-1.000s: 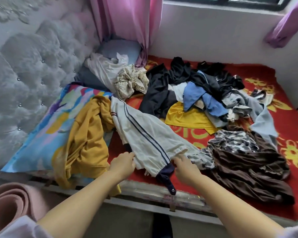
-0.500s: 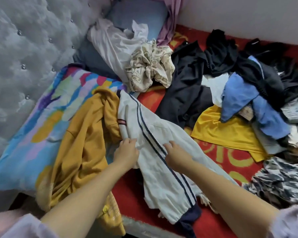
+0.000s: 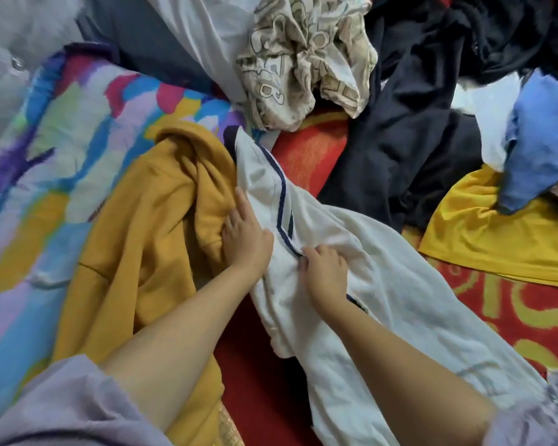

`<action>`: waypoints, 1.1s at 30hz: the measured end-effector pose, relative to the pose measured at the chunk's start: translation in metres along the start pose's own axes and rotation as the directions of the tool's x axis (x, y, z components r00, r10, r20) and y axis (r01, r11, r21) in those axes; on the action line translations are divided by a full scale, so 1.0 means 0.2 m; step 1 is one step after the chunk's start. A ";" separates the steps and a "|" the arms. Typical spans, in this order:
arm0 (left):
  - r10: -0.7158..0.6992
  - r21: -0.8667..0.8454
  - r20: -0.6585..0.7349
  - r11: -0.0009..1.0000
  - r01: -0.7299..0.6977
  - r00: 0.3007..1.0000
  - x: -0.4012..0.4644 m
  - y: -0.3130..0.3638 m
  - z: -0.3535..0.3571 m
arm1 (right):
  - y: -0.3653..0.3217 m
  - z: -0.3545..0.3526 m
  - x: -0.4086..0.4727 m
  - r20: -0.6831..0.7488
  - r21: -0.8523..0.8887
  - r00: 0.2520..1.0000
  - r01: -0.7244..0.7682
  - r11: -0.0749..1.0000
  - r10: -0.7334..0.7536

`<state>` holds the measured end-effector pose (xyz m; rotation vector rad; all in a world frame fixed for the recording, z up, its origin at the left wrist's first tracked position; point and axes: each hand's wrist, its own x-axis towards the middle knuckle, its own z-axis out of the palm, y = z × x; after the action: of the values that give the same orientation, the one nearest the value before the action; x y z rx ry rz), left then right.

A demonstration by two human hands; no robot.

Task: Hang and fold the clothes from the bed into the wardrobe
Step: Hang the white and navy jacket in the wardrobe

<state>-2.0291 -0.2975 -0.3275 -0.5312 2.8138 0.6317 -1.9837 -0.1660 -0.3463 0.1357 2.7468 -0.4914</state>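
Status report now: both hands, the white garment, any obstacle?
Left hand flat on white garment. Right hand bunching its fabric. Mustard garment touches its left edge.

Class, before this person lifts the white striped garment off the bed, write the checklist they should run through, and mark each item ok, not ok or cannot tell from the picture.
1. Right hand grips the white striped garment: ok, its fingers bunch the cloth beside the navy stripes.
2. Left hand has a hold: cannot tell; it lies at the garment's left edge, fingers fairly straight.
3. Garment free of the mustard top: cannot tell, their edges meet under the left hand.
4. Nothing piled on the garment: ok for the part in view.
5. Lower end free: cannot tell, it runs out of frame.
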 end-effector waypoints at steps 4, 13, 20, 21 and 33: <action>-0.176 -0.355 0.187 0.905 0.233 0.967 0.02 0.06 -0.13 | 0.01 -0.10 -0.05 0.131 0.100 0.991 -0.036 0.994 0.022; 0.285 -0.329 0.126 0.916 -0.231 0.950 -0.76 0.24 -0.43 | -0.03 -0.75 -0.29 0.402 0.867 0.914 -0.363 0.340 -0.048; 0.476 -0.441 0.146 0.816 -0.373 0.868 -1.48 0.45 -0.55 | 0.02 -1.16 -0.70 0.071 0.724 0.978 0.084 0.685 -0.196; 0.436 -0.526 0.071 0.781 -0.338 0.897 -1.54 0.47 -0.58 | 0.06 -1.22 -0.76 0.092 0.739 0.981 0.047 0.672 -0.170; -0.191 -0.710 0.285 0.616 0.341 0.939 -1.83 0.52 -1.03 | 0.18 -2.03 -1.62 0.148 0.883 0.900 0.066 0.465 -0.410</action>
<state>-1.7605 -0.1918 -0.0041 -0.9446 2.1088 1.6938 -1.8046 0.0003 0.1133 -0.1112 1.8991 -1.7835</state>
